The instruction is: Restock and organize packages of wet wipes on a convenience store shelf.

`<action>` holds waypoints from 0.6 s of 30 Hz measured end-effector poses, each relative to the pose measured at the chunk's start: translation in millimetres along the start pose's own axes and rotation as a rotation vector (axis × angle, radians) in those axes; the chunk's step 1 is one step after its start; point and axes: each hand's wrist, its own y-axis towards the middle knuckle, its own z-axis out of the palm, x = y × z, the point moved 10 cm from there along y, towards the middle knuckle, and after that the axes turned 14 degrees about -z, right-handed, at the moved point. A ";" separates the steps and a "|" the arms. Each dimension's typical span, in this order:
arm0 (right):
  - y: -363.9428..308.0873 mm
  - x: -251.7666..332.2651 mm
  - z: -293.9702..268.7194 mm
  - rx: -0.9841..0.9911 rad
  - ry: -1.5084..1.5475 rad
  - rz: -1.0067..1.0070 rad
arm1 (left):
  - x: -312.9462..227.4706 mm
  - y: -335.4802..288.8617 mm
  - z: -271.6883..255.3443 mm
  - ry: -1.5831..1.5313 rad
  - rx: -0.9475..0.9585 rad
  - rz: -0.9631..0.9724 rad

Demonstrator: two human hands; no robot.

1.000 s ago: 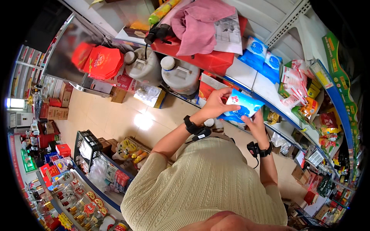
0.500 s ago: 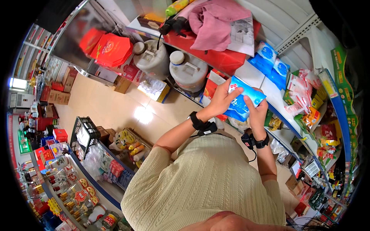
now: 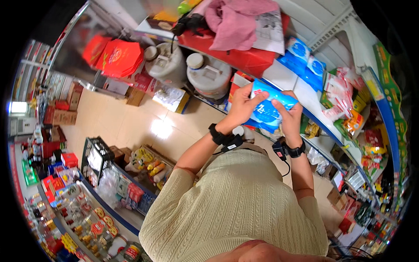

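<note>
Between both hands I hold a blue plastic packet (image 3: pixel 267 110) with white lettering and a small red mark, in front of my body. My left hand (image 3: pixel 242 104) grips its left side, thumb lying across the front. On the right side, my right hand (image 3: pixel 289 114) is closed round the packet, thumb also on the front. The fingers behind the packet are mostly hidden. More blue packets (image 3: pixel 301 63) of a like look lie on the white shelf (image 3: pixel 286 78) just beyond my hands.
Pink and white packets (image 3: pixel 340 94) and yellow bags lie farther right along the shelf. A pink cloth (image 3: pixel 231 22) is draped over a red box (image 3: pixel 248 61). Two large white jugs (image 3: pixel 208 77) stand below at the left. A black crate (image 3: pixel 98 153) and bottle shelves are behind left.
The view has shifted slightly. The packet is tilted a little differently and has come slightly leftward in the picture; both hands keep their hold on it.
</note>
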 end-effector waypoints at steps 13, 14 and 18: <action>-19.1 9.6 -25.5 -0.064 -0.068 -0.012 | 20.6 -1.1 29.5 0.033 0.148 -0.051; -23.1 5.1 -34.6 -0.145 -0.038 0.007 | 25.3 0.2 35.8 0.016 0.202 -0.069; -39.5 -10.4 -76.9 -0.489 0.213 0.005 | 38.4 -1.7 56.9 0.256 0.336 -0.050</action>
